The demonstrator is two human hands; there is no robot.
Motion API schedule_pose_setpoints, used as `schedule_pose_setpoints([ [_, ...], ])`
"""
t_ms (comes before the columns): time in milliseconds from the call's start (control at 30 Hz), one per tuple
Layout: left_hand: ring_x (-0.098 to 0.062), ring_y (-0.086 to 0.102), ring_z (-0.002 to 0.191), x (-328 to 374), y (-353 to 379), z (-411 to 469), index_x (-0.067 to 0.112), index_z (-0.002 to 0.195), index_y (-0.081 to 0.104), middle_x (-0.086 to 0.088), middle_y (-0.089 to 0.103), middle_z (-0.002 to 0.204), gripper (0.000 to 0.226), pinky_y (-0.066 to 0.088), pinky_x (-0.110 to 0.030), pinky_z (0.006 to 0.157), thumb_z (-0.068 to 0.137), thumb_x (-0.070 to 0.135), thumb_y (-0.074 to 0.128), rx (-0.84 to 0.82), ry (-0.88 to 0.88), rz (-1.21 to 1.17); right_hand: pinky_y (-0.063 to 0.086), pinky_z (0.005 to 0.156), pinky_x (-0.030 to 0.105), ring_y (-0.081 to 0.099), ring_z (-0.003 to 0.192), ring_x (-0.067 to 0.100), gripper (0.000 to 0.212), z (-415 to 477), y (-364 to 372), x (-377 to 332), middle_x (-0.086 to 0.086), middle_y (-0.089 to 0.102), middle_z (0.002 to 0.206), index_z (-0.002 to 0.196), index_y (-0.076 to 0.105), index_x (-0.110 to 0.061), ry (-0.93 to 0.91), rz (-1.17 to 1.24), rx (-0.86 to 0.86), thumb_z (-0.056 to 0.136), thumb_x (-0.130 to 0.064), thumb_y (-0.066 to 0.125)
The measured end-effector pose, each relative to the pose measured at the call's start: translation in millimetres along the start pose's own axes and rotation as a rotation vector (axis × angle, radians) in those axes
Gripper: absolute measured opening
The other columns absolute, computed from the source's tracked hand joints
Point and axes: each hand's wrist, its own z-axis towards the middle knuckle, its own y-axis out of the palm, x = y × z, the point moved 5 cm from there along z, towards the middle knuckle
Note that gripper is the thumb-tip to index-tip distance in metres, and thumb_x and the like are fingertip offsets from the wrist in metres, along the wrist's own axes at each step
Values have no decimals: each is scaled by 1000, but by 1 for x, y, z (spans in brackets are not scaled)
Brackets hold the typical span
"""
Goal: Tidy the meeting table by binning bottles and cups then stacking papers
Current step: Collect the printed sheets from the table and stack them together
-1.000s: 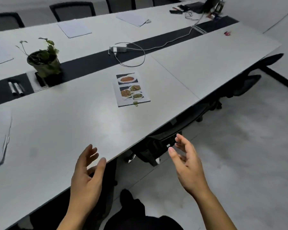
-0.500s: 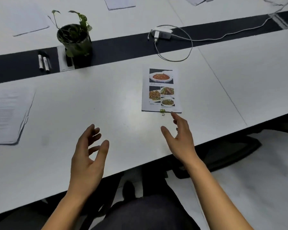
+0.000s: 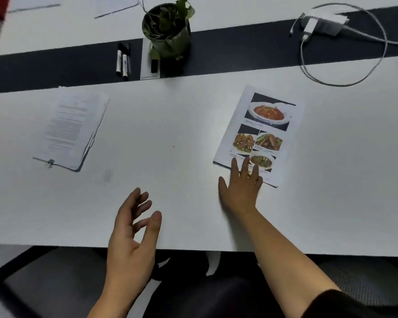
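Since 0.5 s ago: right hand (image 3: 241, 187) has gone forward from just short of the food-photo sheet (image 3: 265, 125) onto its near edge. The view has also swung, so the text stack is now wholly in frame.

Right hand: fingers straight and spread, with the fingertips (image 3: 234, 162) lying flat on the sheet's near edge and the thumb out to the side on the bare white table (image 3: 170, 138). Nothing is gripped or pinched. The clip seen at that edge earlier is now hidden under the fingers.

Left hand (image 3: 133, 230): over the table's near edge, fingers apart and loosely bent, holding nothing. Whether it touches the tabletop cannot be told.

Positions, all taken from the potted plant (image 3: 168, 28):
- Food-photo sheet: toward the person and to the plant's right, flat on the white top, skewed clockwise.
- Stack of printed text papers (image 3: 71, 129): toward the person and to the plant's left, flat, with a binder clip (image 3: 50, 162) on its near edge. It lies well apart from the sheet.
- Two markers (image 3: 122, 61): just left of the plant, on the same dark strip (image 3: 55, 67).
- White charger (image 3: 319, 24): well to the plant's right, its cable (image 3: 377, 65) looping onto the white top.
- Plain sheets (image 3: 115, 5): beyond the plant and to its left, far side of the table.
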Motion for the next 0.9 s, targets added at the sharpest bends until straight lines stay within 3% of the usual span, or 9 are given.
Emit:
schedule_pose_setpoints([
  [167, 0, 56, 121, -8, -33, 21, 37, 136, 45, 19, 58, 131, 48, 46, -11, 88, 92, 23, 60, 71, 13, -29, 34, 106, 53, 28, 140, 46, 76, -22, 19, -69, 12, 17, 164, 155, 23, -14, -250, -143, -149, 92, -49, 49],
  [267, 0, 53, 123, -23, -65, 41, 39, 136, 42, 20, 54, 133, 51, 45, -18, 94, 94, 17, 60, 85, 32, -28, 49, 88, 49, 47, 123, 48, 62, -36, 35, -98, 17, 37, 155, 145, 42, -9, -331, -175, -155, 89, -32, 55],
  [400, -2, 42, 132, -81, -108, 94, 30, 147, 35, 16, 41, 143, 59, 41, -33, 108, 95, 24, 62, 78, 9, 74, 49, 91, 49, 29, 134, 44, 59, -59, 56, -118, 13, 19, 162, 150, 33, -17, -299, -138, -150, 96, -33, 48],
  [500, -20, 13, 149, -135, -132, 152, 22, 156, 17, 1, 11, 162, 80, 18, -35, 119, 92, 36, 64, 36, -39, 276, 49, 89, 48, 40, 126, 45, 58, -70, 65, -120, 15, 29, 159, 146, 42, -17, -296, -209, -79, 93, -38, 53],
  [633, -30, -7, 151, -192, -167, 245, 21, 158, 1, -7, -16, 164, 97, 9, -49, 119, 89, 50, 63, 38, -64, 516, 40, 99, 51, 36, 133, 42, 67, -79, 74, -120, 10, 25, 161, 149, 35, -24, -245, -360, -83, 91, -55, 47],
  [767, -30, -10, 151, -232, -200, 320, 15, 158, 7, -10, -11, 165, 95, 10, -56, 119, 88, 54, 60, 75, -72, 701, 24, 110, 55, 16, 145, 40, 82, -87, 85, -120, 8, 15, 164, 152, 26, -28, -195, -391, -87, 82, -70, 23],
  [900, -26, -7, 152, -269, -220, 348, 13, 157, 14, -9, 4, 166, 92, 6, -56, 119, 88, 66, 46, 4, -101, 898, 21, 113, 55, 2, 149, 38, 89, -89, 93, -123, 6, 3, 166, 156, 14, -28, -158, -355, -120, 79, -74, 18],
])
